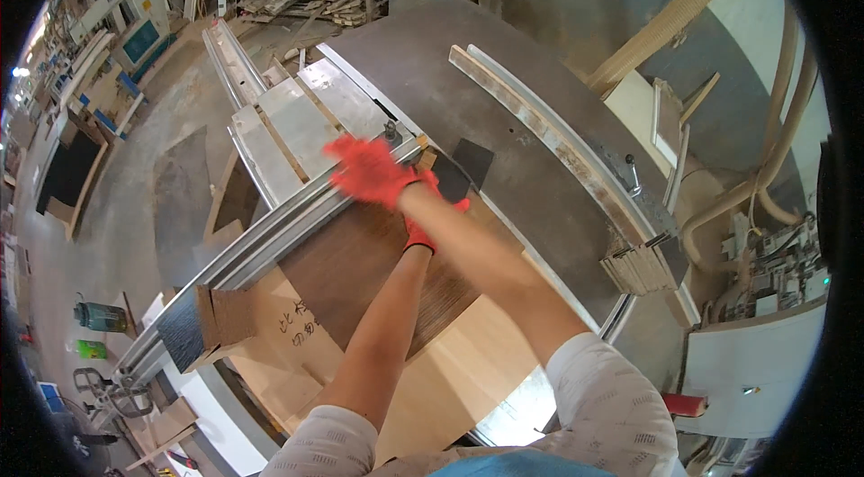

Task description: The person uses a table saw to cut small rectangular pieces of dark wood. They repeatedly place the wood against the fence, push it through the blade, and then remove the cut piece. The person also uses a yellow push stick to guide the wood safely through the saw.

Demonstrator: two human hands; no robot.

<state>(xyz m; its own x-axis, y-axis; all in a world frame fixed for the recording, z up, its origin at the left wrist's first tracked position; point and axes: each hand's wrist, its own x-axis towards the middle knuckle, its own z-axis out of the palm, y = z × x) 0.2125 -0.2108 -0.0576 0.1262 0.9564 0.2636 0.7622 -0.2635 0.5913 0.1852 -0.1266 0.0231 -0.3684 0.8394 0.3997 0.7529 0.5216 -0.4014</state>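
Next to the long metal rail (297,218), the brown board (337,265) is laid flat, partly hidden by the arms. A pale board (472,360) is seen at its near side, and the dark counter (405,58) is seen past it. Above the brown board, the arms are crossed. The right hand (367,173), in a red glove, is held over the rail. Its fingers are blurred, but they look loose and spread, and no thing is seen to be gripped by them. The left hand (419,234) is mostly hidden under the right arm, so it cannot be told if its fingers are let go or closed on something.

With the arms crossed, one hand could be blocked by the other if the board is bumped. Fingers could be pinched if the board is pushed hard at the rail. A glove could be snagged by the black knob (391,132), since it is so near. The small wood block (427,158) could be knocked by a careless hand. If only one side is pressed, the board could be turned crooked.
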